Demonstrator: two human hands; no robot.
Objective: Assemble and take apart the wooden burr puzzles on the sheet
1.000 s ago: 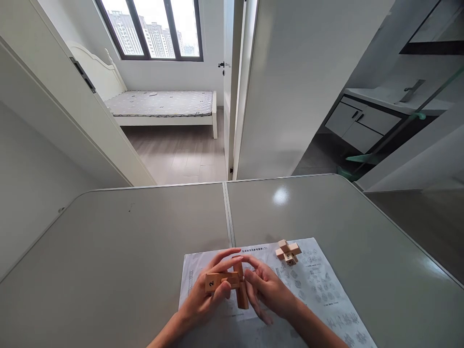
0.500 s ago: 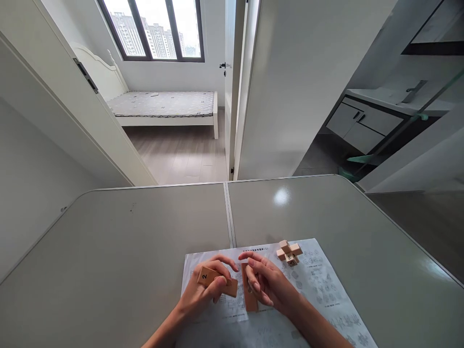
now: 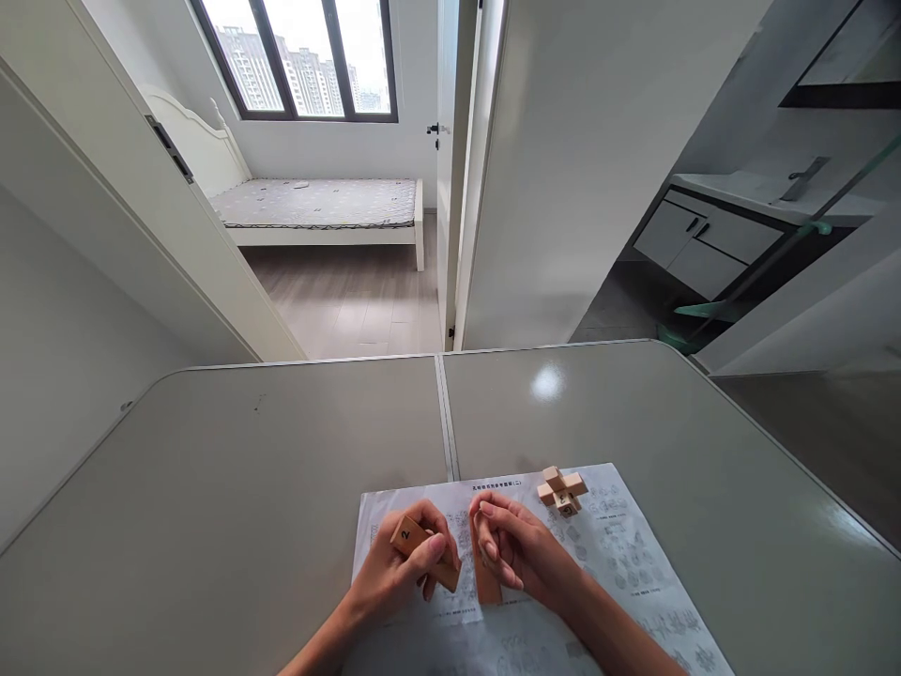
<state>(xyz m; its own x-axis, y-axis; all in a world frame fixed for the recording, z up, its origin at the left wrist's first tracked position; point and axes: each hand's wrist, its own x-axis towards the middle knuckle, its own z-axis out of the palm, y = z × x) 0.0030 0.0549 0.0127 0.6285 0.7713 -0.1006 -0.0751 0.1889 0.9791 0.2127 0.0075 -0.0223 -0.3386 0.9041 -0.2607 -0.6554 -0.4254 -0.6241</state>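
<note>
My left hand (image 3: 412, 554) is closed around a notched wooden puzzle piece (image 3: 405, 533) marked "2". The piece slants down to the right, partly covered by my fingers and thumb. Close beside it, my right hand (image 3: 517, 545) has its fingers curled at a second wooden puzzle piece (image 3: 487, 582), whose lower end shows below them. The fingers hide part of that piece and their exact contact with it. Beyond my right hand, several pieces joined in a cross-shaped wooden puzzle (image 3: 561, 490) rest on a printed sheet (image 3: 619, 554).
The sheet, with small diagrams, lies on a grey table (image 3: 246, 488) with a seam (image 3: 446, 422) down its middle. Past the table's far edge are a doorway, a bed (image 3: 316, 202) and a window. A washstand (image 3: 710, 235) stands at the right.
My left fingers have curled further round the piece, which has tilted. My right index finger has bent in toward the thumb. The cross-shaped puzzle stays in place.
</note>
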